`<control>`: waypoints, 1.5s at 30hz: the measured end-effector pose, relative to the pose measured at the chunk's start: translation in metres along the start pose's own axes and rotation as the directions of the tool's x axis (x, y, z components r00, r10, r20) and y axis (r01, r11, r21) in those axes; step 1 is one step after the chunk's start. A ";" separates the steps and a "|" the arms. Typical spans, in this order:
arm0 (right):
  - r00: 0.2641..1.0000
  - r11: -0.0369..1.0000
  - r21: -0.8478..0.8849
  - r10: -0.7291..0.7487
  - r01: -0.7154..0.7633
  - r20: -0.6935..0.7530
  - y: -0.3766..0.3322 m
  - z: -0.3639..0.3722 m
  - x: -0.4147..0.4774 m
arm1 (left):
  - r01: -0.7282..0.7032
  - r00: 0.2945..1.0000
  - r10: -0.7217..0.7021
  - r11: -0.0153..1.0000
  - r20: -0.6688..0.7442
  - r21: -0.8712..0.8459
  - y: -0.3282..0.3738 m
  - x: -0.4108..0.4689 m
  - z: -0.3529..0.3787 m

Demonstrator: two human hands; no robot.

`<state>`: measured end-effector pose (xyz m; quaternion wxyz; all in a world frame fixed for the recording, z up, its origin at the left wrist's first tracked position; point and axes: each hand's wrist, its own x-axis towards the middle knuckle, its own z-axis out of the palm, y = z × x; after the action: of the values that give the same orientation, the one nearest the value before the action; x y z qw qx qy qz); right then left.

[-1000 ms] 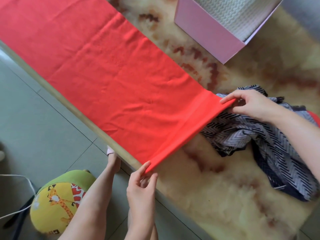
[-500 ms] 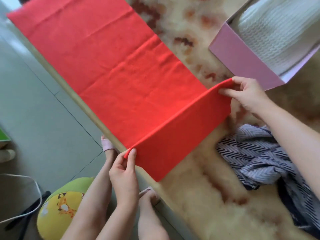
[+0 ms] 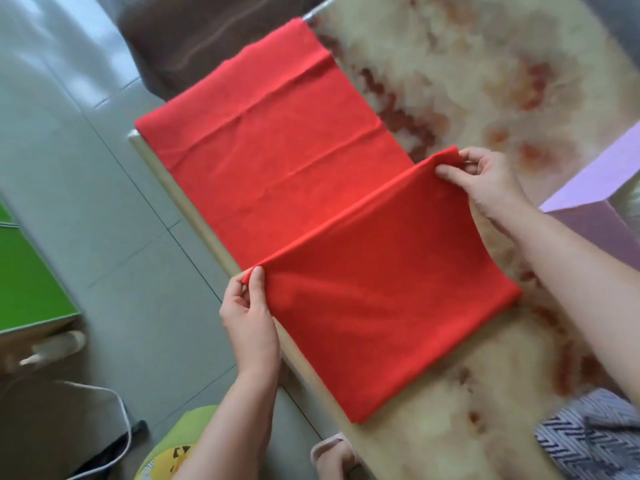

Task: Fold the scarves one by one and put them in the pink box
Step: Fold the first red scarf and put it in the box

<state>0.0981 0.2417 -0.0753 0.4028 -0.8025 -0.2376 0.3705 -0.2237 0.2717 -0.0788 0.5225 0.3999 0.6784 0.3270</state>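
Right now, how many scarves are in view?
2: a red scarf spread on the table; a striped scarf at the lower right, cut off. More may be hidden.

— What sort of place is this?
— A home, it seems: grey tiled floor [image 3: 104, 209], a cream, brown-veined stone-look surface [image 3: 485, 81], a low green-topped table [image 3: 27, 271].
— And that brown shape at the far end?
— Blurred; perhaps a brown padded sofa [image 3: 194, 39]. A pale pink slipper [image 3: 332, 452] shows below.

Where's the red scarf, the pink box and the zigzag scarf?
red scarf [image 3: 277, 161]: head view, on its flat part, not folded over yet.
pink box [image 3: 595, 181]: head view, on its pale outer side.
zigzag scarf [image 3: 568, 441]: head view, on its patterned cloth, bottom right corner.
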 end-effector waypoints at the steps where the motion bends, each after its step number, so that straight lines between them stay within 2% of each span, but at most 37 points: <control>1: 1.000 1.000 -0.007 -0.006 0.007 0.007 -0.010 0.009 0.014 | -0.003 1.000 0.003 1.000 -0.014 -0.010 0.007 0.015 0.000; 10: 0.990 0.991 -0.047 -0.119 0.122 0.069 -0.106 0.109 0.122 | -0.066 0.984 0.067 0.998 -0.166 0.014 0.054 0.152 -0.009; 16: 0.981 0.959 -0.214 -0.193 0.185 -0.020 -0.141 0.167 0.183 | -0.089 0.974 0.098 0.995 -0.202 0.055 0.078 0.242 -0.005; 21: 0.983 0.937 -0.324 -0.165 0.131 -0.079 -0.146 0.184 0.218 | -0.070 0.982 0.093 0.988 -0.167 0.138 0.086 0.292 0.010; 34: 0.977 0.896 -0.442 -0.127 0.039 -0.171 -0.154 0.203 0.247 | -0.068 0.970 0.129 0.958 -0.207 0.277 0.099 0.331 0.019; 37: 0.978 0.854 -0.519 -0.116 0.010 -0.172 -0.152 0.209 0.249 | -0.019 0.983 0.087 0.926 -0.164 0.378 0.100 0.333 0.018; 40: 0.971 0.804 -0.595 -0.143 0.001 -0.192 -0.152 0.213 0.245 | 0.021 0.982 0.055 0.918 -0.180 0.396 0.104 0.332 0.018; 43: 0.971 0.840 -0.542 -0.157 0.035 -0.180 -0.152 0.210 0.242 | 0.000 0.985 0.060 0.938 -0.163 0.345 0.105 0.327 0.019; 45: 0.982 0.870 -0.488 -0.141 0.064 -0.123 -0.152 0.202 0.239 | -0.004 0.986 0.054 0.950 -0.155 0.312 0.103 0.322 0.018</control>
<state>0.0732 0.5844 -0.1273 0.2266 -0.8899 -0.3327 0.2144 -0.2287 0.6046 -0.1388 0.3917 0.4591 0.7554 0.2552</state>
